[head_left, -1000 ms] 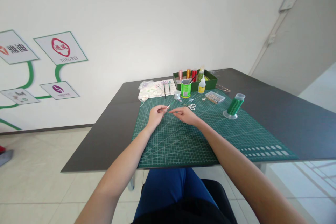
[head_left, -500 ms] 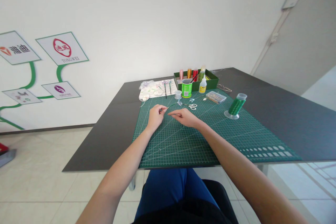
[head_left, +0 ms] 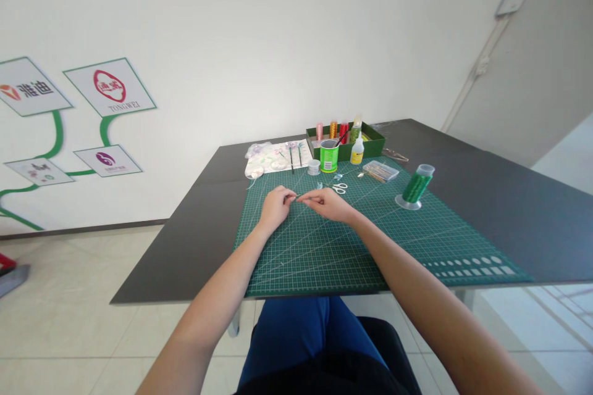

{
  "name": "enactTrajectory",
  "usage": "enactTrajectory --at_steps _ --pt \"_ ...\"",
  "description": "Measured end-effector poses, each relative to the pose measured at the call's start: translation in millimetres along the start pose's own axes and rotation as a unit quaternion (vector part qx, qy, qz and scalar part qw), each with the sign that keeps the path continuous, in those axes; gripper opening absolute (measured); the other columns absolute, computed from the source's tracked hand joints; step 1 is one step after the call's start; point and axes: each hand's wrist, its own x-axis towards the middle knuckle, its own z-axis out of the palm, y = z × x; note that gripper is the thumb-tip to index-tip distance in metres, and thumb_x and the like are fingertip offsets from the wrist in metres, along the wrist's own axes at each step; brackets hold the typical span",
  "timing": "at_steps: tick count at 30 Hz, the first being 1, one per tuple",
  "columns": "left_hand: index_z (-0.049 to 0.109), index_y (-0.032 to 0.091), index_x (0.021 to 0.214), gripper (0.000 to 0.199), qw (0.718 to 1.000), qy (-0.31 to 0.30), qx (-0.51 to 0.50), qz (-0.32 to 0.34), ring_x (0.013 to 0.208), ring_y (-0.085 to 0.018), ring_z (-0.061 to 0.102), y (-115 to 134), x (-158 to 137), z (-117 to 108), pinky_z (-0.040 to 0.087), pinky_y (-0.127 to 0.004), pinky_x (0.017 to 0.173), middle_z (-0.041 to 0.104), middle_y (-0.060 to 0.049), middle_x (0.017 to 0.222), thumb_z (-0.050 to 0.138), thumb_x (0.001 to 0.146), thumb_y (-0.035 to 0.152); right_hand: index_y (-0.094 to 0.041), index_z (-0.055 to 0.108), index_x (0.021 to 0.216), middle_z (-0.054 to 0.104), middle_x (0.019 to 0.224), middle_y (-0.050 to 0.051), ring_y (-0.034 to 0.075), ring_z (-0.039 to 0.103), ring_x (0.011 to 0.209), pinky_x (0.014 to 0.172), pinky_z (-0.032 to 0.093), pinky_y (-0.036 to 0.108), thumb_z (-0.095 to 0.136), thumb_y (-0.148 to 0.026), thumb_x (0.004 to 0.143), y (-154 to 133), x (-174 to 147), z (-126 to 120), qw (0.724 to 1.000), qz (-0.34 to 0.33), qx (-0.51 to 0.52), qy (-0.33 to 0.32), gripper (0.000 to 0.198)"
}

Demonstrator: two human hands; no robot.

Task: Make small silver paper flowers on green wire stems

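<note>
Over the green cutting mat (head_left: 319,253), my left hand (head_left: 277,207) is closed in a pinch, its fingertips around a thin green stem that barely shows. My right hand (head_left: 328,203) is closed too, thumb against fingers, with its tips almost meeting those of the left. Whatever the right fingertips grip is too small to make out. Just beyond the right hand are a small pale-blue petal-like piece (head_left: 319,185) and white-handled scissors (head_left: 340,189).
Behind stand a green can (head_left: 328,160), a glue bottle (head_left: 357,153), a small clear tub (head_left: 314,167) and a green box (head_left: 375,147) with thread spools. A clear case (head_left: 380,171) and a green thread spool (head_left: 417,185) are to the right. White paper (head_left: 259,163) lies back left.
The thin green stem that stretched from my left hand toward the back right is now mostly hidden. My right hand has shifted slightly, bringing the fingertips closer together.
</note>
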Motion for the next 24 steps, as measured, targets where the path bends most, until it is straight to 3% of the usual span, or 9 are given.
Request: enactTrajectory --at_steps 6,13,24 --pt "0.077 0.019 0.095 0.017 0.999 -0.030 0.033 0.021 0.079 -0.017 0.062 -1 -1 1 0.046 -0.028 0.075 0.068 -0.005 0.088 0.062 0.092 0.011 -0.009 0.075 0.108 0.042 0.047 -0.006 0.009 0.037 0.044 0.046 0.029 0.023 0.055 -0.041 0.094 -7 -2 -6 0.997 0.017 0.069 0.006 0.041" --pt "0.077 0.020 0.097 0.019 0.998 -0.051 0.032 0.032 0.086 -0.019 0.064 1 -1 0 0.048 -0.030 0.079 0.070 -0.006 0.095 0.059 0.094 0.013 -0.010 0.075 0.113 0.042 0.045 -0.006 0.009 0.037 0.043 0.047 0.031 0.024 0.055 -0.042 0.093 -9 -3 -17 0.995 0.011 0.088 0.056 0.043" --pt "0.077 0.018 0.096 0.022 0.994 -0.075 0.008 0.080 0.090 -0.020 0.065 4 0 -1 0.048 -0.031 0.082 0.070 -0.007 0.095 0.055 0.096 0.014 -0.006 0.073 0.117 0.026 0.049 -0.009 0.008 0.018 0.047 0.048 0.013 0.027 0.057 -0.046 0.092 -3 -4 -27 0.987 0.017 0.105 0.118 0.050"
